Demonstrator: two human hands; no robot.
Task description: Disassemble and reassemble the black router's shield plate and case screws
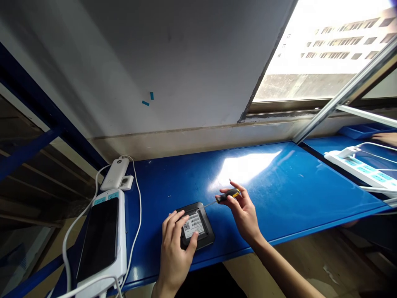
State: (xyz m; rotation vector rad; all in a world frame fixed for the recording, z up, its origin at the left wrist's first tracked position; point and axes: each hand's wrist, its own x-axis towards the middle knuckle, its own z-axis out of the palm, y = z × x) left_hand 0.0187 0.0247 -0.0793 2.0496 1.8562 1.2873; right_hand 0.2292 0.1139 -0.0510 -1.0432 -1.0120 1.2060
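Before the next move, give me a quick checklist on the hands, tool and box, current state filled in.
1. Left hand bracing the black box: ok, fingers and thumb rest on its top.
2. Right hand holding the screwdriver by its handle: ok.
3. Screwdriver shaft pointing at the box: ok, toward its far edge.
4. Screwdriver tip touching the box: cannot tell, too small to see.
5. Label fully uncovered: not ok, the left hand overlaps part of it.
6. White cable clear of the box: ok, it lies apart, to the left.
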